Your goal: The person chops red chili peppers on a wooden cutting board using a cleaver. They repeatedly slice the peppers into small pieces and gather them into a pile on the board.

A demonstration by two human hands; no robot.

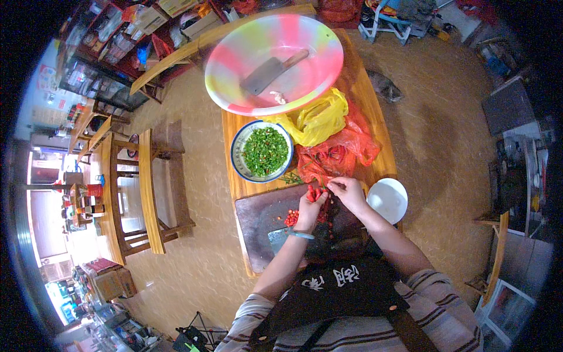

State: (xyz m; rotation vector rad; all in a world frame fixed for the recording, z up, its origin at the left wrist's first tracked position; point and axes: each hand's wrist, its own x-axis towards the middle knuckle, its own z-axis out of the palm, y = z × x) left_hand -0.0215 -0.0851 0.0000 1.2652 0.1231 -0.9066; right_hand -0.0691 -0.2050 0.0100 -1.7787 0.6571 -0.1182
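Note:
My left hand (pixel 311 207), with a pale bangle at its wrist, holds several whole red chilies (pixel 312 192) above the far edge of a dark cutting board (pixel 257 211). Close beside it, my right hand (pixel 348 192) pinches at a green chili stem (pixel 323 184) with thumb and forefinger. Chopped red chili (pixel 291 218) lies on the board, partly hidden under my left hand. A broad knife blade (pixel 277 237) rests on the board beneath my left forearm; its handle is hidden. Just past my hands spreads a red plastic bag (pixel 325 160) with some chilies in it.
A blue-rimmed bowl (pixel 235 155) of chopped greens stands beyond the board. Behind it, a large colourful basin (pixel 220 66) holds a cleaver (pixel 266 75). A yellow plastic bag (pixel 319 121) touches the red one. At the wooden table's right edge sits a white bowl (pixel 388 200).

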